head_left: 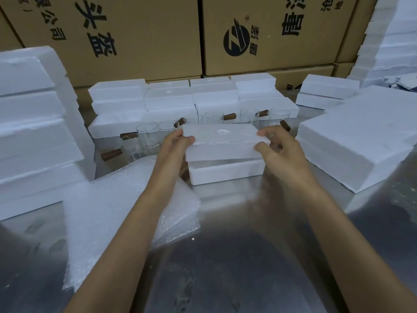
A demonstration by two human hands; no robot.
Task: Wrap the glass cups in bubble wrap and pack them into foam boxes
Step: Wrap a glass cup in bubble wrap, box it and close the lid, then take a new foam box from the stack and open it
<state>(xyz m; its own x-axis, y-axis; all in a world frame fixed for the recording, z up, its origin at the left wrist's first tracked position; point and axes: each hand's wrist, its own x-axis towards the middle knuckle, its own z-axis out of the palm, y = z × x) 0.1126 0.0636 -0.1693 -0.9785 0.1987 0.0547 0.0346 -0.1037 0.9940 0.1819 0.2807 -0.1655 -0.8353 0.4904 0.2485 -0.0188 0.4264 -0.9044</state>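
One foam lid (pixel 222 143) above one foam box (pixel 225 171), pinched by two hands: left grip (pixel 174 143), right grip (pixel 276 147).

You hold a white foam lid (pixel 223 141) tilted just above an open white foam box (pixel 225 171). Behind the box stand clear glass cups (pixel 146 136) with brown wooden handles; left of the box lies a stack of bubble wrap (pixel 126 204).

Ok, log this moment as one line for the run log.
left hand: grips foam lid | right hand: grips lid | lid: tilted above foam box, not seated | glass cups: unwrapped behind
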